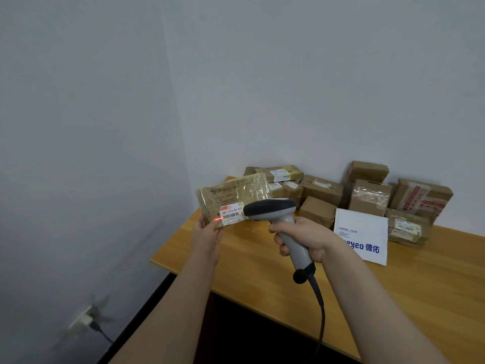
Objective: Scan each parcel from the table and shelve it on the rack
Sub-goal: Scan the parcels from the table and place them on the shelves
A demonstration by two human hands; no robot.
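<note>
Pinches the parcel at its lower left corner with the left hand, thumb against the front face near the label. Wraps the right hand fully round the handle of the scanner, nose just beside the label. Throws a red spot on the label's left edge. Holds the parcel lifted clear of the table, tilted, in front of the pile of boxes and a white bag. Looks light and stiff: a flat carton under glossy tape, likely slick. Best taken by a short end, gripped across the thickness, clear of the label. Shows no rack.
</note>
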